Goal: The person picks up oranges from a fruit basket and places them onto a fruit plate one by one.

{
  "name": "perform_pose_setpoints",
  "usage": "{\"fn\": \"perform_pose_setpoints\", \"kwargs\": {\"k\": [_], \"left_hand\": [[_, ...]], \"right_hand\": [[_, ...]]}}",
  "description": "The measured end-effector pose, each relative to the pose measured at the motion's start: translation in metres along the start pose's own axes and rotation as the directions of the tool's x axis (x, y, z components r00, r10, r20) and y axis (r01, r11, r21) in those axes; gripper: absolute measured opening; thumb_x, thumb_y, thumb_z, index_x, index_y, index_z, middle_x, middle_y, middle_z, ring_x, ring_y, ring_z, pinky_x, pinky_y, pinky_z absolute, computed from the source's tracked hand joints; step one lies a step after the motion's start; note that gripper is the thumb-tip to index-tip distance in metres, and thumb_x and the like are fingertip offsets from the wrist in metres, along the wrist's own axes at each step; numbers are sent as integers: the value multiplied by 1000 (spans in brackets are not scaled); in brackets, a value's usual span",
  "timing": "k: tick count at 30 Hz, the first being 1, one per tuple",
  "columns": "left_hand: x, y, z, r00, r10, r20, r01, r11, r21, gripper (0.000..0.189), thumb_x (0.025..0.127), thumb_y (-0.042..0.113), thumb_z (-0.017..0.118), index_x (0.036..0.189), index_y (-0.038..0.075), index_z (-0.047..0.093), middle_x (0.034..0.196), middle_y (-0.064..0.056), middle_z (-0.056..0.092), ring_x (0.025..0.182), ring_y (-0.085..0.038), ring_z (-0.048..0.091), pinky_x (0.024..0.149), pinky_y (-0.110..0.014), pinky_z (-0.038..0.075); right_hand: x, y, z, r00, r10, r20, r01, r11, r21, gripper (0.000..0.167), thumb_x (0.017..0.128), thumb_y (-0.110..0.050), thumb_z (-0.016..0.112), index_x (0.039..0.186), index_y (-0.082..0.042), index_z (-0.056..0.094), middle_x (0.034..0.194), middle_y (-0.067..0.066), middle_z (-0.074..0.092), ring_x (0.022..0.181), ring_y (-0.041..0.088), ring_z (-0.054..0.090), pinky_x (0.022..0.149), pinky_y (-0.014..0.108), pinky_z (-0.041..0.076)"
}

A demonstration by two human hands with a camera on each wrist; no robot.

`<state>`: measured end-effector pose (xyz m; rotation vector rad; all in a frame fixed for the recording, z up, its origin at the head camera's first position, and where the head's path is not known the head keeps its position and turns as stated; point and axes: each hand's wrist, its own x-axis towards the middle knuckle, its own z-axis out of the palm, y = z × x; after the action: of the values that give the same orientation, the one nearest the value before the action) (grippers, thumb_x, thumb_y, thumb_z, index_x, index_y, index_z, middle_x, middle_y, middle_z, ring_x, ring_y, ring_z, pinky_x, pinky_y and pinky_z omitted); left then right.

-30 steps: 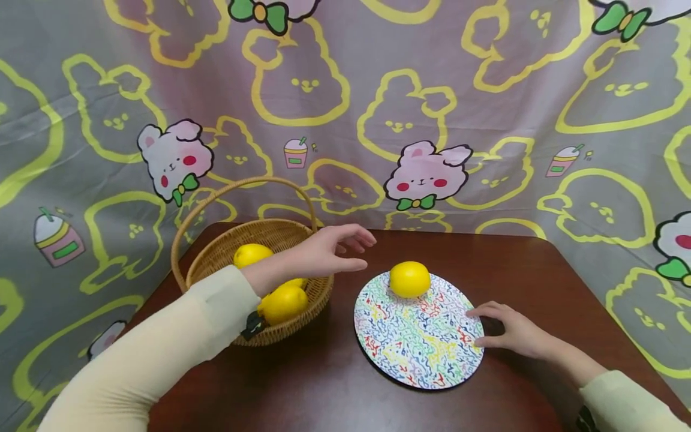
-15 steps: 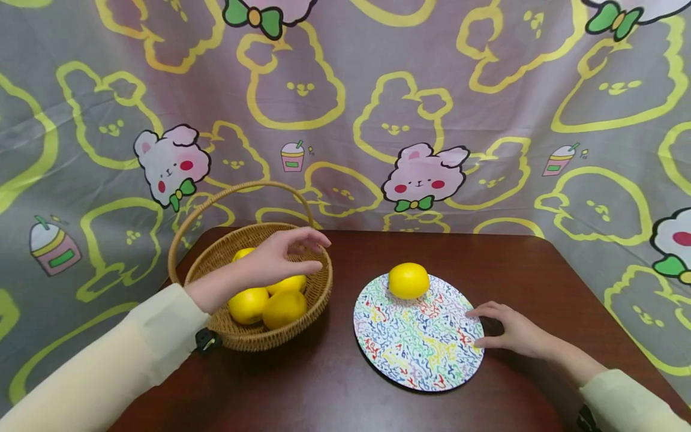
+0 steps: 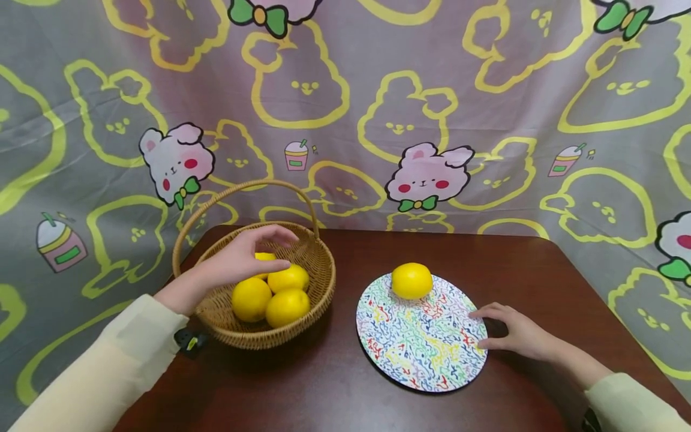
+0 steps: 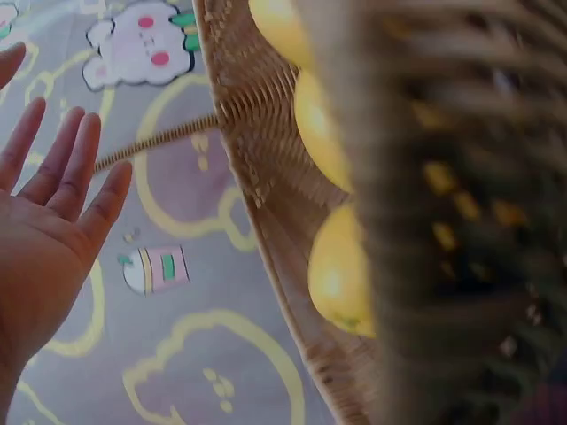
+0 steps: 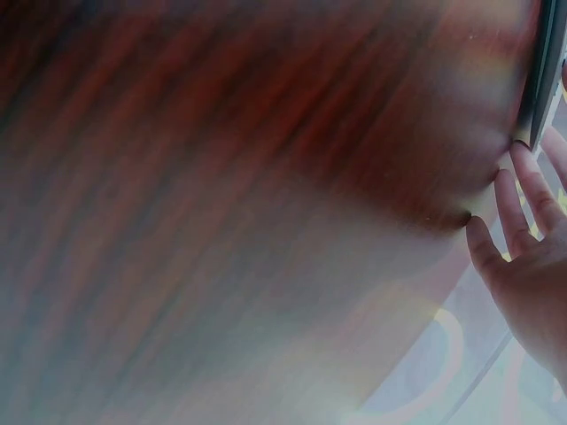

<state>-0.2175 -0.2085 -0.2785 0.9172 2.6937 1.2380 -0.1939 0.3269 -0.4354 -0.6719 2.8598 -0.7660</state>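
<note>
Over the wicker basket [image 3: 254,339] in the head view, my left hand [image 3: 248,255] is raised with fingers relaxed and apart, holding nothing. Several yellow lemons [image 3: 288,307] lie together in the basket, one partly hidden behind that hand. The left wrist view shows the hand's spread fingers [image 4: 73,168] outside the basket rim, with lemons [image 4: 337,274] inside. My right hand [image 3: 518,333] rests at the right edge of a round board [image 3: 426,348] with a colourful squiggle pattern, thumb and fingertips right at its rim. A single lemon [image 3: 412,281] sits near the board's far edge.
The dark brown wooden table [image 3: 335,390] carries everything. A tall arched basket handle [image 3: 248,185] rises at the basket's back. Behind and beside the table hangs a grey curtain [image 3: 345,78] with cartoon animals. A small black device [image 3: 190,341] is at the left wrist.
My left hand has moved left, from between the basket and the board to above the basket's lemons. The right hand, the board and its lemon have stayed in place.
</note>
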Motion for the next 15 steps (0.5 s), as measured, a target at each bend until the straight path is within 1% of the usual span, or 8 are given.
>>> {"fn": "perform_pose_setpoints", "kwargs": {"k": [3,5,10,15], "left_hand": [[-4,-8,-6,1000,-21,-7,21,999,36,39,87,23,75,122,12,61,119,-1,61,110,-20,54,100,-51,38],[-6,-13,-9,999,-41,-12,41,998,45,40,86,22,75,122,11,60,121,-3,61,112,-23,54,99,-52,39],[-11,-22,-15,997,-79,-20,80,996,28,44,86,20,76,125,9,58,125,-7,59,114,-27,54,96,-54,42],[-11,-26,-17,996,-92,-19,93,995,28,48,85,20,77,127,7,56,127,-8,58,117,-29,53,97,-56,41]], "right_hand": [[-1,0,1,1000,2,-3,-2,1000,9,55,75,-44,81,121,-18,66,115,2,59,104,27,52,87,54,46],[-1,0,1,1000,1,-4,-1,1000,8,56,75,-44,81,122,-18,66,115,2,59,104,27,52,87,54,46],[-1,-1,1,1000,6,-6,-6,1000,1,56,75,-45,81,121,-18,66,114,1,59,104,26,52,87,52,46],[-1,-1,0,1000,8,-3,-8,1000,8,55,75,-44,81,122,-18,66,114,2,58,104,27,52,86,53,45]]}}
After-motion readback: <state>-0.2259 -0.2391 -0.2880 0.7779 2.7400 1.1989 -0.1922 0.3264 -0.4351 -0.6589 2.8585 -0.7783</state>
